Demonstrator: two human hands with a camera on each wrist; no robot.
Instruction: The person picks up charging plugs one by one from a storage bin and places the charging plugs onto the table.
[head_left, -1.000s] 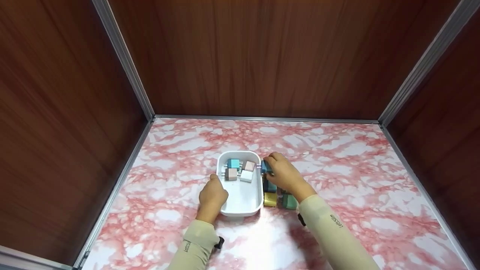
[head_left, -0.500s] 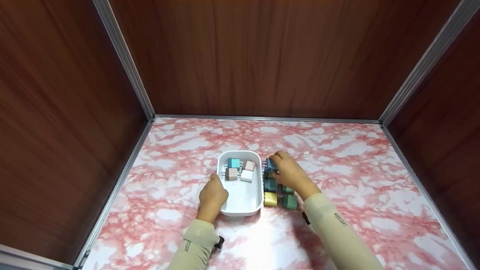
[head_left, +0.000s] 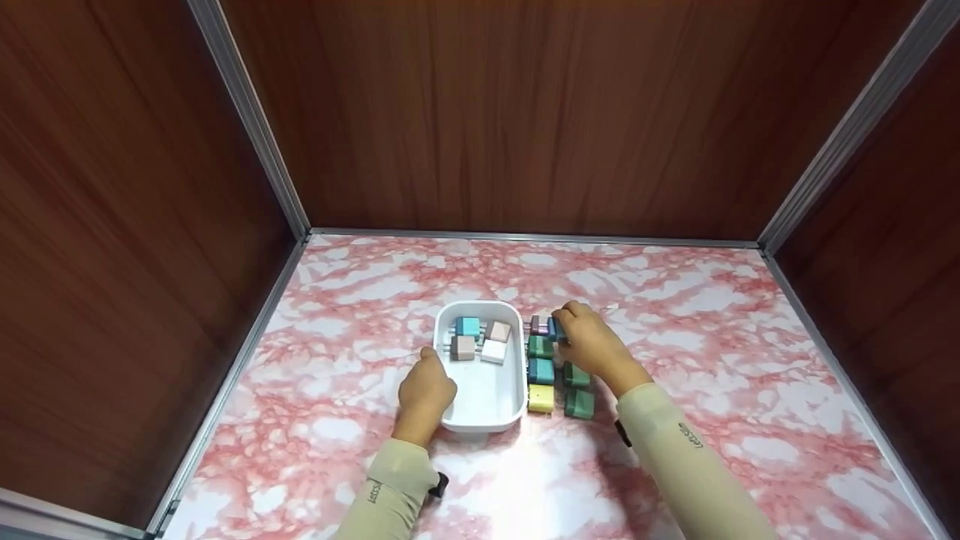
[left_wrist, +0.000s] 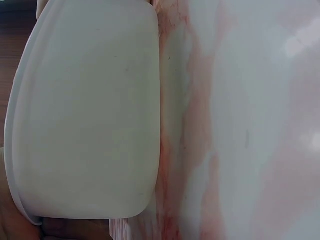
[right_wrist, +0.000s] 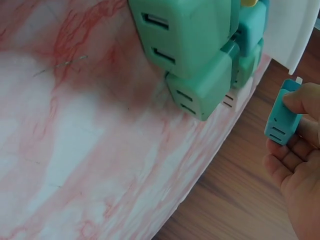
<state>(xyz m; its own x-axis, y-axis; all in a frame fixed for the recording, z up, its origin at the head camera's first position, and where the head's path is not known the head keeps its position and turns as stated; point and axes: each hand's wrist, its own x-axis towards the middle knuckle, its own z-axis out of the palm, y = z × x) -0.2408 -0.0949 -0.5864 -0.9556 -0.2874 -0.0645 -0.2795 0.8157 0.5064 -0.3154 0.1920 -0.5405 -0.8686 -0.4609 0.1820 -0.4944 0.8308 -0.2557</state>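
Note:
In the head view, a white plastic tub [head_left: 480,397] holds a teal charger plug [head_left: 468,326], a pink one [head_left: 498,331], a grey-brown one [head_left: 463,347] and a white one [head_left: 493,351]. My left hand [head_left: 427,386] grips the tub's left rim, thumb on top. My right hand [head_left: 594,343] pinches a blue-teal charger plug [right_wrist: 281,117] between thumb and fingers, right of the tub's far end. Two USB slots show on its end in the right wrist view. Along the tub's right side lie a pinkish plug [head_left: 535,325], a green plug [head_left: 541,346], a teal plug [head_left: 541,370] and a yellow plug [head_left: 541,398].
Two more green plugs, one farther back [head_left: 577,374] and one nearer [head_left: 580,403], form a second column on the right. Everything stands on a red-and-white marbled tabletop [head_left: 675,300]. Brown wood-look panels [head_left: 495,120] with metal edging enclose the back and sides.
My right hand has moved rightward from the tub's rim with the blue-teal charger plug. The pinkish and green plugs beneath it have come into sight. My left hand and the tub have stayed put.

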